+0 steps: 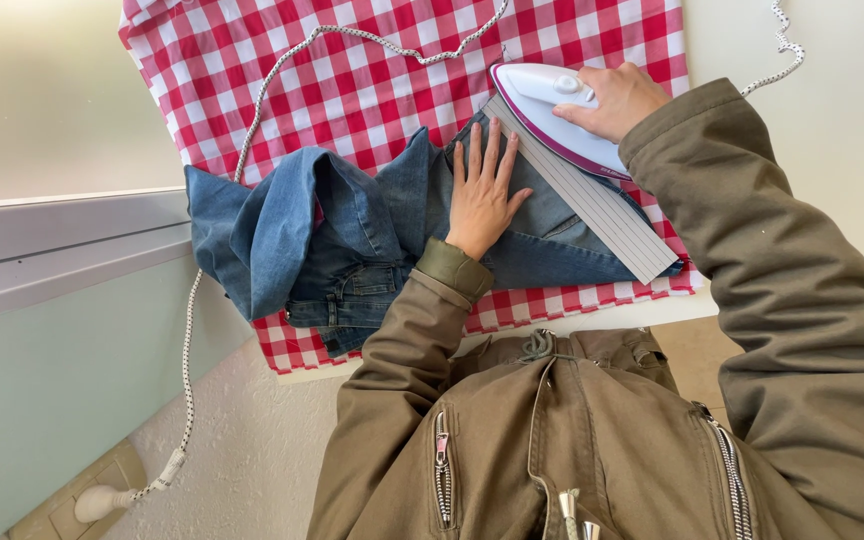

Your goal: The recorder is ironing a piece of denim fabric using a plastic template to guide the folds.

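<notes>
A: Where is the right hand?

B: On top of the iron, fingers curled around its handle. The iron's white and purple body sits at the far edge of the jeans, nose pointing away from the person.

A: And the left hand?

B: Flat on the denim, fingers spread wide and holding nothing. It presses just beside the iron, which looks meant to keep the fabric smooth and from sliding.

A: What is the pale strip under the iron?

B: A lined ruler, lying slantwise across the jeans, one end under the iron. I would guess it marks a straight fold, though the fold itself is hidden.

A: How do the jeans lie?

B: On a red and white checked cloth covering the bench. The part under the hands is flat; the rest is bunched to the left, hanging partly over the bench edge.

A: The cord?

B: It loops across the cloth and drops down to a wall socket on the left, clear of the hands.
</notes>
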